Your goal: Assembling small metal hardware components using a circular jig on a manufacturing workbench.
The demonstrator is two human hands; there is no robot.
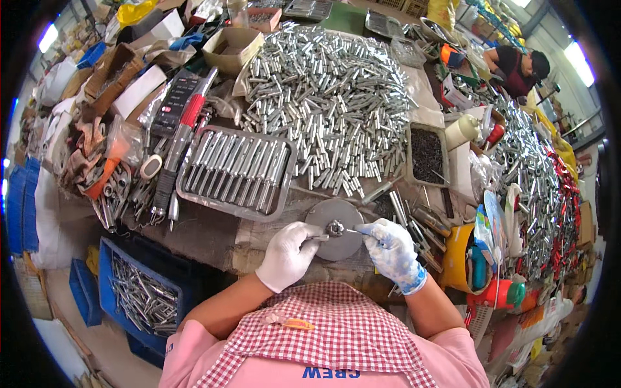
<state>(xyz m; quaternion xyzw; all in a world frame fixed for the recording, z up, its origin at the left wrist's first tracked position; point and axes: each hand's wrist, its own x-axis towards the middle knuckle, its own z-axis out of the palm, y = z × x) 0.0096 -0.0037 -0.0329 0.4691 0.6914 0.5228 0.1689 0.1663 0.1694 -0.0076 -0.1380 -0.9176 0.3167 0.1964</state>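
Left hand (pixel 288 254): white glove, fingers curled around a thin metal piece whose end meets the fitting (pixel 334 227).
Right hand (pixel 389 252): white glove with blue marks, fingertips pinched on a fine pin (pixel 351 231) that points left at the fitting.
Fitting: small, grey, toothed, set on the disc (pixel 336 227) between both hands.
Disc: round, grey metal, flat on the bench (pixel 213 233) at its near edge.
Tray (pixel 236 172): grey metal, just behind the disc to the left, holds a row of long tubes.
Heap (pixel 326 97): short silver tubes, loose, behind the tray.
Box (pixel 427 154): small, dark, full of tiny black parts, right of the heap.
Crate (pixel 139 294): blue, below the bench on the left, holds metal rods.
Driver (pixel 181 139): red and black, lying left of the tray.
Person (pixel 517 64): at far right, bent over another heap.
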